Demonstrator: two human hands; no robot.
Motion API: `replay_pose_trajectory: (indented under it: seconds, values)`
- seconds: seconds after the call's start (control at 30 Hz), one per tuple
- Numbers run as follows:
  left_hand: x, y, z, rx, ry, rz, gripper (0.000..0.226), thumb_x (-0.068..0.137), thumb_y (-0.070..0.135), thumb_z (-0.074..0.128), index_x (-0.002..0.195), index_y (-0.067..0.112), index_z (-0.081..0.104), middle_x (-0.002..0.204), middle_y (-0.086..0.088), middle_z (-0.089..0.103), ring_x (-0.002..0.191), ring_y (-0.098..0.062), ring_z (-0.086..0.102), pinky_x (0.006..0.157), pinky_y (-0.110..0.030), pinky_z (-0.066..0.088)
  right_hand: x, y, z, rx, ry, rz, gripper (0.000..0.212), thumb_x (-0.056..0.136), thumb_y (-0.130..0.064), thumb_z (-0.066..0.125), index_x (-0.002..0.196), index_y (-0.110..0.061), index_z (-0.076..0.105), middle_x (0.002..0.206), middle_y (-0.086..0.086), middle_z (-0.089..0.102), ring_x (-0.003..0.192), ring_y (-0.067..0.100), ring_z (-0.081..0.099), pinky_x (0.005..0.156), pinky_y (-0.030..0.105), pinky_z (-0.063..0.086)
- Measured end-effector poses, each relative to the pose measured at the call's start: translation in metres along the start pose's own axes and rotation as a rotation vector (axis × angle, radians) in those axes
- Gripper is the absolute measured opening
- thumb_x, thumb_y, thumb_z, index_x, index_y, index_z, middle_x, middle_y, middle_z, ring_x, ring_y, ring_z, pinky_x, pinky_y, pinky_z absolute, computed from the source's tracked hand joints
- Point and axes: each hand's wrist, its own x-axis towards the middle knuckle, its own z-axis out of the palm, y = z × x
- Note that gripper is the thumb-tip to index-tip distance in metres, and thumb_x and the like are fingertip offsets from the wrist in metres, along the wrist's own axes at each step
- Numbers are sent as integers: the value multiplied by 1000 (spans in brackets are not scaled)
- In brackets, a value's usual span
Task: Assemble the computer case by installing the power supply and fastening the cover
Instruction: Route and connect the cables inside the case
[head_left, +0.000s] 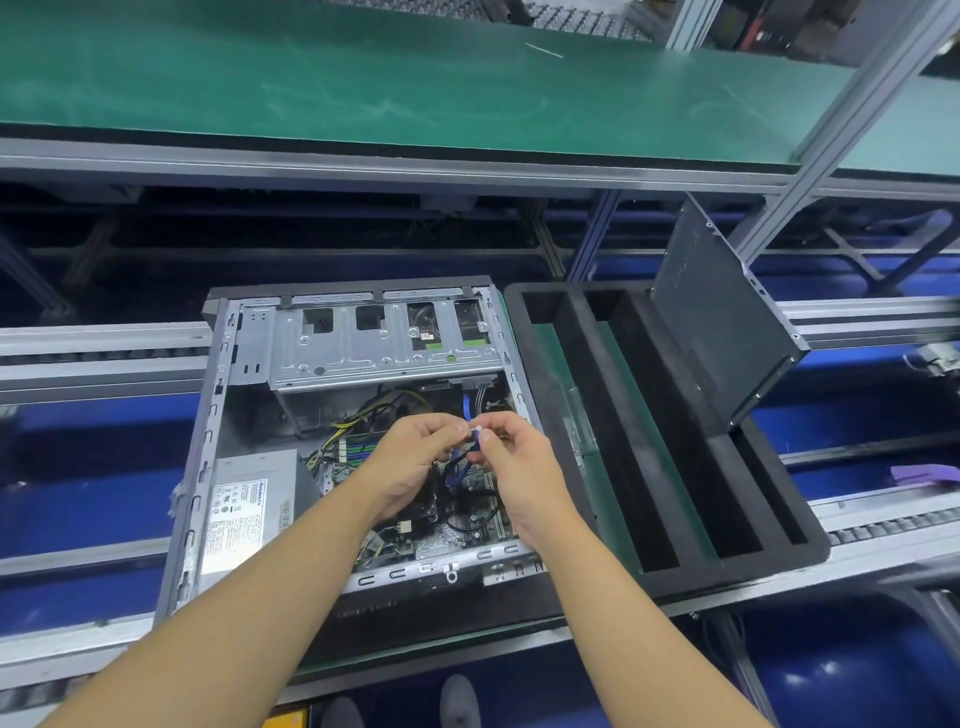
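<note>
While computer case (208, 441) lies open side up at frame centre, hands meet above motherboard (467, 525). Fingers of left hand (415, 462) and right hand (519, 467) curled, tips pinching white piece (478, 428) on blue cable (470, 448). Lower-left corner of case: power supply (249, 509), seated. Right of case, toward upper right of frame: cover (727, 312) stands tilted in black foam tray (597, 415).

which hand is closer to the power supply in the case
Left. The left hand is just right of the power supply; the right hand is farther right, past the left. Both pinch the blue cable.
</note>
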Motion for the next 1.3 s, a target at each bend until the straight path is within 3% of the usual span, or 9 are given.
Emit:
replay_pose_trajectory:
  seconds: [0.1,0.23,0.4,0.5,0.6,0.87,1.03,1.13,1.3]
  values:
    - [-1,0,0,-8,-12,3,16,94,18,66,88,22,80,83,4,73,74,-2,58,77,-28,41,0,1,0,-5,6,-15,19,103,-10,58,102,-25,70,96,-2,76,83,8,71,76,19,56]
    - [-2,0,-1,-23,13,24,12,92,15,68,89,18,80,89,-3,73,78,-6,59,73,-21,45,-1,1,2,-4,17,-44,19,101,-6,59,102,-25,62,97,2,69,88,13,67,88,34,59]
    - [-2,3,0,10,11,8,19,92,12,67,84,23,80,86,2,74,79,-4,61,78,-26,45,-4,-2,3,-118,38,-61,21,100,-11,61,92,-29,67,93,1,72,83,11,61,71,19,53]
    - [-4,4,-2,10,-1,0,13,90,14,70,85,21,80,89,-1,75,84,-9,63,84,-29,47,-7,-4,5,-177,69,-97,20,100,-11,62,91,-27,67,93,-3,71,84,12,65,74,22,55]
    - [-6,6,-4,58,36,35,4,81,22,78,83,24,80,86,1,75,84,-8,67,86,-30,49,-10,-8,7,-264,126,-195,31,97,-5,65,83,-32,64,95,-2,67,84,7,61,73,12,50]
    - [-6,8,2,358,142,286,20,79,22,83,85,40,79,79,13,73,74,-1,66,68,-10,47,-11,-9,3,-176,189,-79,12,96,-20,67,88,-27,72,81,-7,76,79,3,72,63,10,51]
    - [-9,10,3,571,146,494,12,83,21,79,94,25,81,80,13,67,80,-12,66,74,-18,50,-8,-5,6,-204,181,-47,14,103,-21,59,91,-22,66,89,-1,76,85,11,74,74,24,60]
    - [-9,12,7,665,143,581,10,83,14,79,92,20,80,85,11,69,82,-13,66,76,-23,52,-6,-3,7,-246,198,-66,16,105,-18,53,91,-21,59,90,2,73,80,9,72,70,23,59]
    - [-4,8,5,744,109,535,8,82,9,78,86,15,77,86,9,67,81,-7,64,76,-24,52,-7,-5,8,-332,225,-128,21,106,-15,42,89,-23,50,95,9,64,79,24,62,64,27,49]
